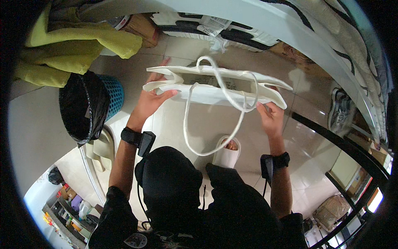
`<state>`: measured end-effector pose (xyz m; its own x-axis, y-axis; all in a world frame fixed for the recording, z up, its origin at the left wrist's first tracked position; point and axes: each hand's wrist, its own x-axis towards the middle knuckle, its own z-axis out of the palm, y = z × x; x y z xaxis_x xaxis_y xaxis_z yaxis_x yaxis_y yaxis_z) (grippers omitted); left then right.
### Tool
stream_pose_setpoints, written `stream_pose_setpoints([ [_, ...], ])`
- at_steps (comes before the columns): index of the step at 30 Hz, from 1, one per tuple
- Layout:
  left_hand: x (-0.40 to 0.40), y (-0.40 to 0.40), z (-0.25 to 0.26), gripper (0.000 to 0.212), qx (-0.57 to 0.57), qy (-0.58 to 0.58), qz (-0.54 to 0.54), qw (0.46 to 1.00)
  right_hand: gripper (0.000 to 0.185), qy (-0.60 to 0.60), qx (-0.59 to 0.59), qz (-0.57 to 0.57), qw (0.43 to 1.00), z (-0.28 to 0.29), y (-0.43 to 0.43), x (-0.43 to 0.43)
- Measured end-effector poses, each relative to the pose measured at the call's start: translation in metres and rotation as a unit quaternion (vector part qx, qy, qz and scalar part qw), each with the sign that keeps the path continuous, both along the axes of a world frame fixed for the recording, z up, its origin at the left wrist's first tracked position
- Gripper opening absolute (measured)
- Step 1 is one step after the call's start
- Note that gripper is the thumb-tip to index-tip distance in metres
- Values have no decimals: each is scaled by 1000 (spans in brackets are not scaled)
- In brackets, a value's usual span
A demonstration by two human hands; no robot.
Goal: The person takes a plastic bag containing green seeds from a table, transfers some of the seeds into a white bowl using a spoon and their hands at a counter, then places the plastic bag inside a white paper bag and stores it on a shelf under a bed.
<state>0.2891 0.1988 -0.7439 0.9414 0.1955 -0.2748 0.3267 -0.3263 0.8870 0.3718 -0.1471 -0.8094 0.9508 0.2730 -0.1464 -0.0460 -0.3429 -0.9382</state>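
A white gusseted carrier bag (205, 95) with white rope handles (186, 118) is held up in front of me, its mouth spread partway. My left hand (152, 99) grips the bag's left end, thumb on the near side and fingers behind. My right hand (272, 116) pinches the lower edge at the right end. One rope handle hangs down towards me; the other loops over the mouth. Something with dark print shows inside the mouth, too unclear to name. Black straps with small devices circle both wrists.
Left of me stands a blue perforated bin (115, 96) lined with a black plastic bag (84, 107), beneath a yellow-green cloth (118, 40). Pale slippers (104, 149) lie beside it. A black metal frame (335, 137) and a shoe (339, 109) are at right; a bed-like edge curves overhead.
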Motion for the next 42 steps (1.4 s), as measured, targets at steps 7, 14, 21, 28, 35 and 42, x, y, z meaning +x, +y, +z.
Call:
stream_pose_setpoints([
  [7,0,5,-17,50,-56,-5,65,996,39,83,103,-6,991,10,-1,11],
  [14,-6,1,-11,25,-49,24,45,997,27,105,53,38,992,13,-1,10],
  [21,-15,-10,5,31,-25,53,65,996,26,164,95,-38,981,32,15,-9],
  [28,-15,-23,14,36,-106,94,108,984,32,170,121,-84,974,39,18,-15],
  [35,-20,-22,0,36,-92,129,101,982,27,206,54,-126,969,23,22,-19],
  [42,-43,-15,-27,66,-56,212,128,967,14,324,142,-151,923,10,19,-32],
])
